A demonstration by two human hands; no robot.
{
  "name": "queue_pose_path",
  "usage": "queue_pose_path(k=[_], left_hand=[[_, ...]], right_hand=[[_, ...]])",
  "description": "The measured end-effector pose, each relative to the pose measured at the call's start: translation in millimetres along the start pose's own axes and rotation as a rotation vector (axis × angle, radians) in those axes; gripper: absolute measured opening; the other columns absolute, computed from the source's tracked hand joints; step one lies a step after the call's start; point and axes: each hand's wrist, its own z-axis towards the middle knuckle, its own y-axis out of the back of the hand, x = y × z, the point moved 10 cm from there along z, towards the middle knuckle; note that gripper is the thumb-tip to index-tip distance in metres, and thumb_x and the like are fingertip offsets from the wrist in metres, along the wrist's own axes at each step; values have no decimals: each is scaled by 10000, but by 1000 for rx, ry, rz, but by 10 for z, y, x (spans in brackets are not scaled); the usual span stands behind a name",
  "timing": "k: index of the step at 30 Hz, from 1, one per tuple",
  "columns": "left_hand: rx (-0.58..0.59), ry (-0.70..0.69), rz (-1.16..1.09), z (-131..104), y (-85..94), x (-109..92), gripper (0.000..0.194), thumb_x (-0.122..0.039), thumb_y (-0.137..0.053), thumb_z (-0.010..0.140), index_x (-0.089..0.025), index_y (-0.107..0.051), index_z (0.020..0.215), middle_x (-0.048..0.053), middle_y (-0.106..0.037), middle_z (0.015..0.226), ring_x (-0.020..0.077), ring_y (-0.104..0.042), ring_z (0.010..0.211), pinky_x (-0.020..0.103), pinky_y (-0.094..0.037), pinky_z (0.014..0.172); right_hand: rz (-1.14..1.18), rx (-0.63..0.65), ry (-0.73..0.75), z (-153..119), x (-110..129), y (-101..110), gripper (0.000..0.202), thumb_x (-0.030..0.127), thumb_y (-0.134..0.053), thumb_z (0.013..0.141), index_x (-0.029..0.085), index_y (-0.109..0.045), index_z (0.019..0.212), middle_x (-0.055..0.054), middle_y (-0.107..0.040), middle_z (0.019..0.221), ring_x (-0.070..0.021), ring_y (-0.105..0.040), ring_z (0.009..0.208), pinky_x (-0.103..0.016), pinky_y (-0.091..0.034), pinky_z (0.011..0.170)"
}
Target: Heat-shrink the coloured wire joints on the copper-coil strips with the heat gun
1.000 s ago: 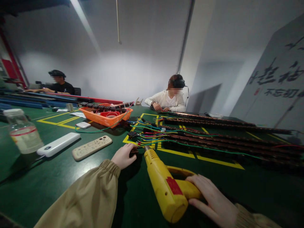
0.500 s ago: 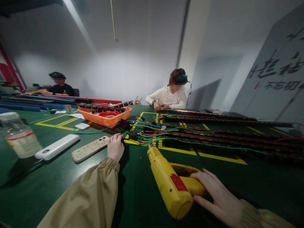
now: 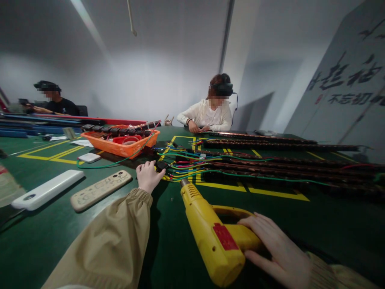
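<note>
My right hand point(image 3: 275, 245) is wrapped around the handle of a yellow heat gun point(image 3: 207, 233) with a red patch on its side. The heat gun's metal nozzle points away from me, at a bundle of coloured wires point(image 3: 183, 174). My left hand point(image 3: 148, 176) is beside the wire ends, thumb spread from the fingers, close to a black connector point(image 3: 162, 165). Part of that connector is hidden behind the hand. The wires run right into long dark strips point(image 3: 270, 168) lying across the green table point(image 3: 177, 249).
An orange basket point(image 3: 120, 150) with black parts stands beyond my left hand. A phone in a beige case point(image 3: 102, 190), a white power bank point(image 3: 49, 188), a small white case point(image 3: 89, 157) and a partly visible jar point(image 3: 9, 184) are at left. Two people point(image 3: 210, 114) sit across the table.
My left thumb has spread away from its fingers, and that hand has shifted slightly toward the black connector. My right hand keeps its hold on the heat gun. The view has turned a little.
</note>
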Motion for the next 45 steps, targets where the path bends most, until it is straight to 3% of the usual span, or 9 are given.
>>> queue_pose_path(k=[6,10,13,19,26,30,33,39,45], left_hand=[[-370,-75,-399,-73,579,26,489,-443,-618,721,-150,-588,1111,87,-553,1027,198,-544,989,313,-424,915],[-446,44,-591,-200,729,257,464,-488,-645,689,-155,-598,1009,53,-543,966,150,-560,862,264,-481,778],[-386,195,-643,-320,687,387,428,-534,-637,670,-157,-590,868,18,-557,842,120,-546,721,229,-465,661],[105,281,-559,-499,369,258,436,-581,-484,752,-178,-506,587,-20,-514,567,113,-495,598,214,-377,585],[413,300,-120,-543,348,330,492,-590,-290,819,-242,-631,755,56,-660,812,219,-597,792,256,-348,575],[428,286,-51,-527,386,314,495,-544,-239,844,-256,-642,853,78,-677,879,239,-616,833,267,-362,583],[417,326,-50,-542,419,366,469,-519,-245,851,-255,-631,892,83,-680,899,233,-625,825,269,-387,595],[416,367,-73,-587,417,547,546,-605,-213,844,-221,-597,897,116,-670,872,268,-626,858,331,-443,669],[306,-12,-463,-555,460,298,481,-534,-451,789,-168,-572,1078,110,-595,1114,210,-584,1005,349,-459,884]], right_hand=[[1,37,24,14,-20,-17,412,481,-517,836,194,-532,1132,-100,-615,1114,-288,-535,1100,-517,-350,1018],[24,124,63,34,-5,-69,428,426,-574,793,173,-524,1134,-116,-606,1110,-283,-548,1067,-514,-327,1028],[77,131,16,56,-21,-48,423,426,-630,734,167,-540,1056,-111,-612,1053,-280,-546,1042,-505,-293,1040],[171,269,83,39,137,-104,298,402,-648,654,199,-517,829,-23,-590,788,-197,-576,765,-465,-290,1021],[166,311,171,-12,142,-148,313,447,-614,688,199,-503,844,-23,-570,785,-188,-559,742,-447,-290,1002],[236,287,254,-8,152,-114,500,644,-416,804,187,-532,971,-68,-597,878,-217,-566,813,-464,-290,983],[227,236,229,23,117,-55,533,638,-313,852,181,-562,970,-94,-611,902,-229,-559,849,-438,-355,920],[286,218,-213,144,-176,-78,342,483,-406,869,195,-560,971,-55,-624,877,-185,-571,773,-299,-437,684],[-117,311,-258,479,68,-78,235,351,-423,852,201,-603,831,-37,-622,708,-180,-562,653,-288,-365,616]])
